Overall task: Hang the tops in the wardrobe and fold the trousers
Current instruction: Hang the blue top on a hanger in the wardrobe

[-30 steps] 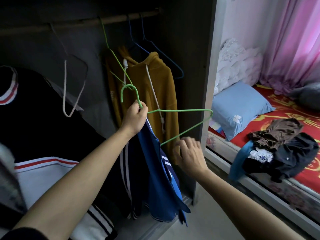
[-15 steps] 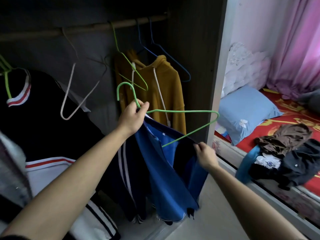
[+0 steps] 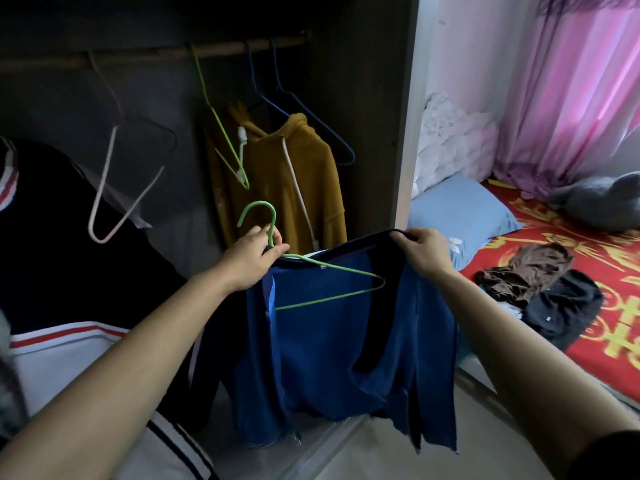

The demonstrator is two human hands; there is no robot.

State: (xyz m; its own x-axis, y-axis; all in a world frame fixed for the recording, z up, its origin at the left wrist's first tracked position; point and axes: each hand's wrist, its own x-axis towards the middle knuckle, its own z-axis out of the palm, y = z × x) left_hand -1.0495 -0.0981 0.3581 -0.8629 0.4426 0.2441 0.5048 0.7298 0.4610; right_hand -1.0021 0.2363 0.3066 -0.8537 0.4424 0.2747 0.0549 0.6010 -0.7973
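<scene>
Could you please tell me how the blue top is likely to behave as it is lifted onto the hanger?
Probably floppy: the blue top sags in folds below the right hand gripping its shoulder. Likely light, as the left hand holds it with the thin green hanger.

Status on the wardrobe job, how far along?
Done: a yellow hoodie hangs from the rail. In hand: the left hand grips a green hanger, the right hand holds up a blue top, not yet hung. To do: a pile of clothes lies on the bed; no folded trousers visible.
</scene>
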